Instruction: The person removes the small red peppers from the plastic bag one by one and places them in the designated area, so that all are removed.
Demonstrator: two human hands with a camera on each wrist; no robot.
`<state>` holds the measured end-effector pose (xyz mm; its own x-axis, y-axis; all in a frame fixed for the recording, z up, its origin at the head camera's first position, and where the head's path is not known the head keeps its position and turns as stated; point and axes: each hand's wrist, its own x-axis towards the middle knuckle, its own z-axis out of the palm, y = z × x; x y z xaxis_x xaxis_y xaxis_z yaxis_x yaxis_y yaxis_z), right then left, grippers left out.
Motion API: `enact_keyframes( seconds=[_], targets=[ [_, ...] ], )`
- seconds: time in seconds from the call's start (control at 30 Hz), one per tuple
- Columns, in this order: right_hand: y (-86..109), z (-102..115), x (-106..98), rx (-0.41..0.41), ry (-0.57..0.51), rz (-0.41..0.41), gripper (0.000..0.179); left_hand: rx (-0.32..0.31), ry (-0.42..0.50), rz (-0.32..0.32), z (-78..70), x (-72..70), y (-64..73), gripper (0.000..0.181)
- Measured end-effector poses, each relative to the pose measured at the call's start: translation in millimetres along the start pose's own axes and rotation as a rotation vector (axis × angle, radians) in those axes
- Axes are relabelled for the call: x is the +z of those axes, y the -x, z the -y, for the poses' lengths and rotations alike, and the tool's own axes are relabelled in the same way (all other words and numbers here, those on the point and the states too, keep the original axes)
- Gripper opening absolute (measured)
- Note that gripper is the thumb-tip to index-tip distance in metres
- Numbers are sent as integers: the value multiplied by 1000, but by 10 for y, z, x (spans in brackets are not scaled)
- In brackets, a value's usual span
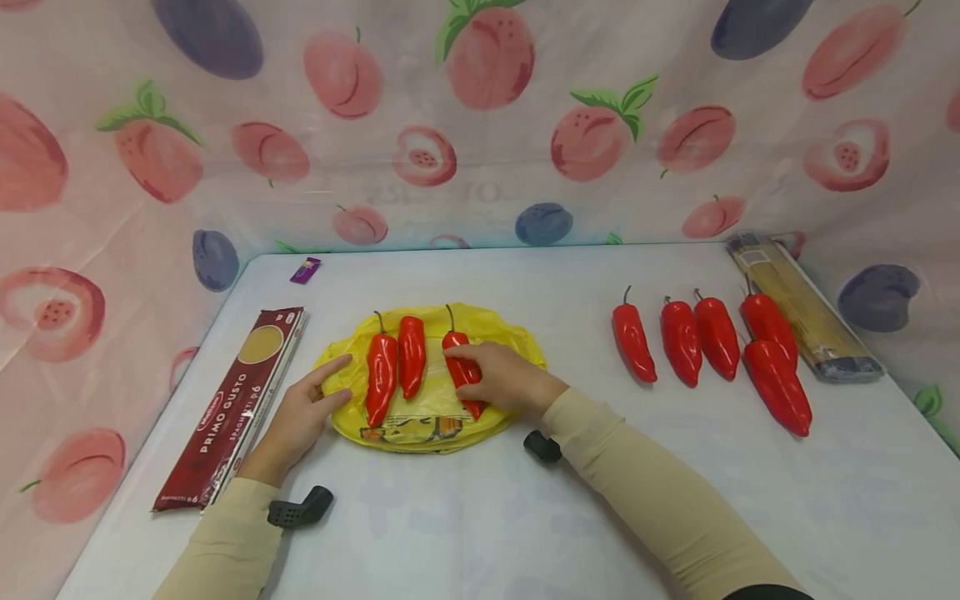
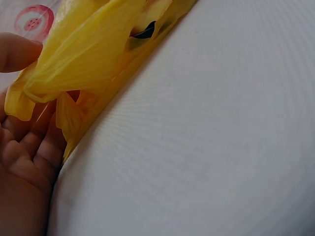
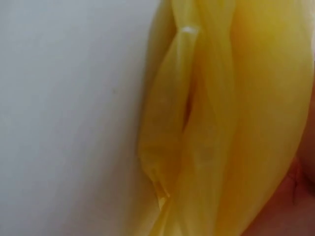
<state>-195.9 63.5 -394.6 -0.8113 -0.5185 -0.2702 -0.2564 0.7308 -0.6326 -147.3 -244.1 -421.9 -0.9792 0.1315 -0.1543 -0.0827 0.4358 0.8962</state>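
A yellow plastic bag lies spread with bunched edges on the white table. On it are a long red pepper at the left, a shorter red pepper beside it, and a third red pepper at the right. My right hand grips that third pepper between thumb and fingers, partly covering it. At the bag's left edge, my left hand holds the rim, thumb and fingers around it; the left wrist view shows fingers behind the yellow plastic. Yellow folds fill much of the right wrist view.
A dark red spaghetti pack lies left of my left hand. Several red peppers, including a large one, lie at the right, next to a clear pasta pack. A small purple packet is at the back left. Fruit-patterned sheeting hangs behind.
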Motion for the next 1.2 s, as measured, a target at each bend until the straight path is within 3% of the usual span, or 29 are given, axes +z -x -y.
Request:
enact_keyframes(
  seconds=[0.6,0.83,1.2],
  targets=[
    [11,-23,-17,26,-59,-50,60,6,10,-9,17,6,-3,57],
    [226,-4,-343,-1,-78,-146,62,0,-1,-8,2,8,-12,57],
    [647,-242,-741,12,-16,-237,66,8,9,3,11,-2,-11,58]
  ],
)
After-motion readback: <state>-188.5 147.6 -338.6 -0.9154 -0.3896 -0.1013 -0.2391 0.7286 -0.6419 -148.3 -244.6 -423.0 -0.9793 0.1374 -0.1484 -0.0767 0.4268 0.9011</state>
